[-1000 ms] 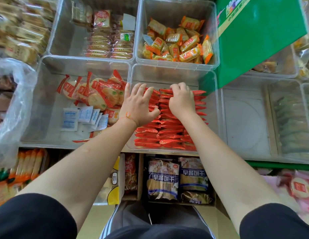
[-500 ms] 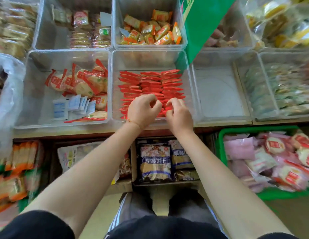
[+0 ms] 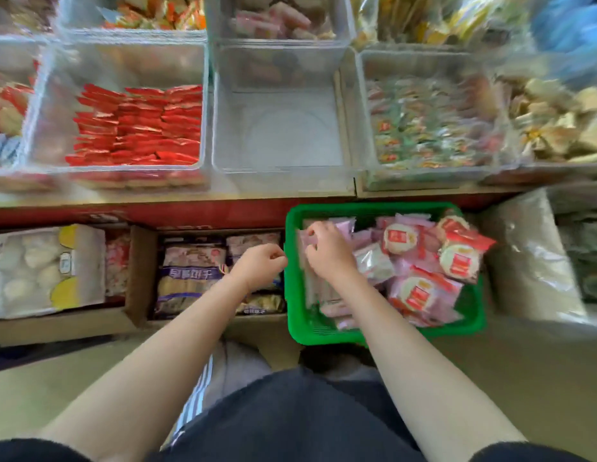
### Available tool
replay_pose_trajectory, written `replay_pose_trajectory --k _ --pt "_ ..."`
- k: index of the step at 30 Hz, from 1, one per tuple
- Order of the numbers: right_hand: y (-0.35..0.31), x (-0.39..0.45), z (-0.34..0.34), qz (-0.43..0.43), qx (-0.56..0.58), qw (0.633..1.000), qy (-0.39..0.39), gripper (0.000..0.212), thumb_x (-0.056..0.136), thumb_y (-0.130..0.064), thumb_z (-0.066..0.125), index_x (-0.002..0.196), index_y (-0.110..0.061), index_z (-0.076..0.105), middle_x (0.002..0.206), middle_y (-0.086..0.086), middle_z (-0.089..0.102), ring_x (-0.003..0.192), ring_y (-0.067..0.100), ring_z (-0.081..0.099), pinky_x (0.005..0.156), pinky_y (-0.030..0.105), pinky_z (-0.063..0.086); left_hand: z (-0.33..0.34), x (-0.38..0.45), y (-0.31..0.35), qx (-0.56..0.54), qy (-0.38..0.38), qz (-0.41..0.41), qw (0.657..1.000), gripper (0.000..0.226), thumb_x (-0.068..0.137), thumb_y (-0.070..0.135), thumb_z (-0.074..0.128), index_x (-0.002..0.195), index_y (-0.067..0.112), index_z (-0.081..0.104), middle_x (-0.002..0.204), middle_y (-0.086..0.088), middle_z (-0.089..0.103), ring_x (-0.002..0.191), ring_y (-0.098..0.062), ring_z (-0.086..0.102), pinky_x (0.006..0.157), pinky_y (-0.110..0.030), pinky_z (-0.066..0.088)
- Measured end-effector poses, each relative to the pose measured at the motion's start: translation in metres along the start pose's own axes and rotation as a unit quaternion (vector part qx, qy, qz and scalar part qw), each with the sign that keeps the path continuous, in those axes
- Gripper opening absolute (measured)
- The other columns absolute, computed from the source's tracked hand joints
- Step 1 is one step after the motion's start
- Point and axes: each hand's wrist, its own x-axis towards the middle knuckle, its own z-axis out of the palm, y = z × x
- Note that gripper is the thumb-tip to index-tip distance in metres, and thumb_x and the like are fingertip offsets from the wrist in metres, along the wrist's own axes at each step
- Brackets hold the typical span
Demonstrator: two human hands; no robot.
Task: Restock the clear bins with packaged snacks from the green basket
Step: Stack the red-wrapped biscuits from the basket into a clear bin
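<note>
A row of clear bins sits along the tabletop (image 3: 177, 195) at the top of the head view: the clear bin of red packets (image 3: 33, 105) on the left holds tight rows of red foil packets (image 3: 137, 125), the middle clear bin (image 3: 280, 128) beside it shows only its bare floor, and the bin of mixed wrapped snacks (image 3: 423, 121) to the right is blurred. Below the tabletop edge, the green basket (image 3: 293, 295) rests low in front of the person, heaped with pink packaged snacks (image 3: 420, 261), several showing round biscuits with red labels. To its left, cardboard boxes (image 3: 137, 271) under the tabletop hold larger bagged goods. Both forearms reach forward from dark sleeves (image 3: 30, 451) at the bottom of the view. The right hand (image 3: 327, 251) is inside the basket at its left end, palm down, fingers curled onto a pink packet (image 3: 343, 226) at the pile's near-left corner; motion blur makes it impossible to tell whether its grip has actually closed on the packet or only touches it. The left hand (image 3: 257, 268) hangs just outside the basket's left rim, over the boxes, its fingers curled loosely toward the palm with nothing in its grip, knuckles close to the rim but not clearly touching it.
</note>
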Motion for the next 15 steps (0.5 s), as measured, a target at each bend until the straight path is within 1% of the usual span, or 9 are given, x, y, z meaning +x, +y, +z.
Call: replay_pose_trajectory --k 2,4,5,6,8,10,12,13,15 --pt "0.05 -0.007 -0.017 0.025 -0.048 0.998 0.022 0.035 0.085 -0.008 0.053 0.12 -0.01 0.057 0.125 0.014 0.05 0.115 0.035 0.049 0.093 0.04 0.041 0.038 -0.001 0.026 -0.02 -0.027 -0.02 0.999 0.022 0.091 0.024 0.053 0.098 0.009 0.069 0.095 -0.009 0.071 0.088 -0.027 0.067 0.082 -0.035 0.053" --pt "0.091 -0.009 -0.034 0.059 -0.08 0.993 0.055 0.039 0.084 -0.006 0.054 0.123 -0.011 0.055 0.132 0.013 0.048 0.122 0.033 0.045 0.097 0.042 0.039 0.064 -0.003 0.051 -0.027 -0.049 -0.03 0.998 0.021 0.091 0.021 0.052 0.096 0.01 0.069 0.093 -0.009 0.071 0.084 -0.025 0.068 0.079 -0.036 0.055" --pt "0.108 -0.008 -0.043 0.067 -0.093 0.991 0.063 0.043 0.085 -0.006 0.055 0.127 -0.013 0.052 0.139 0.012 0.044 0.129 0.033 0.04 0.103 0.043 0.036 0.073 -0.003 0.061 -0.035 -0.051 -0.033 0.998 0.019 0.091 0.02 0.052 0.094 0.011 0.069 0.092 -0.008 0.071 0.082 -0.024 0.069 0.078 -0.036 0.056" --pt "0.123 -0.005 -0.049 0.068 -0.111 0.99 0.059 0.051 0.086 -0.006 0.058 0.134 -0.016 0.048 0.149 0.012 0.036 0.138 0.032 0.033 0.11 0.045 0.031 0.081 -0.002 0.07 -0.05 -0.047 -0.038 0.997 0.018 0.091 0.019 0.052 0.092 0.013 0.068 0.091 -0.007 0.072 0.08 -0.024 0.07 0.075 -0.034 0.056" --pt "0.149 0.002 -0.056 0.068 -0.128 0.989 0.01 0.07 0.087 -0.005 0.061 0.149 -0.024 0.034 0.163 0.008 0.014 0.15 0.032 0.012 0.119 0.052 0.019 0.091 0.0 0.083 -0.074 -0.034 -0.048 0.996 0.017 0.092 0.019 0.052 0.093 0.014 0.068 0.088 -0.005 0.072 0.076 -0.022 0.07 0.069 -0.03 0.055" --pt "0.171 0.008 -0.059 0.084 -0.112 0.989 -0.055 0.081 0.087 -0.008 0.065 0.154 -0.031 0.024 0.166 0.0 0.001 0.152 0.031 0.001 0.119 0.056 0.016 0.097 0.003 0.093 -0.08 -0.027 -0.056 0.995 0.019 0.095 0.021 0.052 0.098 0.012 0.068 0.087 -0.002 0.072 0.072 -0.017 0.069 0.069 -0.031 0.055" --pt "0.184 0.01 -0.06 0.094 -0.097 0.987 -0.085 0.086 0.085 -0.007 0.066 0.154 -0.032 0.022 0.166 -0.003 0.0 0.152 0.03 0.003 0.118 0.056 0.022 0.1 0.007 0.101 -0.088 -0.021 -0.065 0.994 0.021 0.095 0.024 0.053 0.101 0.011 0.068 0.086 0.0 0.072 0.069 -0.015 0.068 0.075 -0.038 0.057" --pt "0.189 0.011 -0.061 0.091 -0.094 0.988 -0.079 0.086 0.084 -0.006 0.066 0.154 -0.031 0.023 0.166 -0.002 0.005 0.151 0.03 0.008 0.117 0.055 0.025 0.102 0.009 0.104 -0.098 -0.019 -0.071 0.993 0.021 0.096 0.024 0.053 0.101 0.012 0.068 0.087 0.0 0.072 0.069 -0.014 0.068 0.076 -0.04 0.057" --pt "0.195 0.014 -0.06 0.076 -0.096 0.992 -0.041 0.079 0.085 -0.007 0.065 0.152 -0.027 0.029 0.162 0.003 0.02 0.146 0.03 0.019 0.114 0.05 0.031 0.103 0.014 0.11 -0.119 -0.015 -0.083 0.989 0.02 0.096 0.022 0.052 0.101 0.012 0.068 0.089 -0.002 0.072 0.071 -0.015 0.068 0.077 -0.038 0.057"
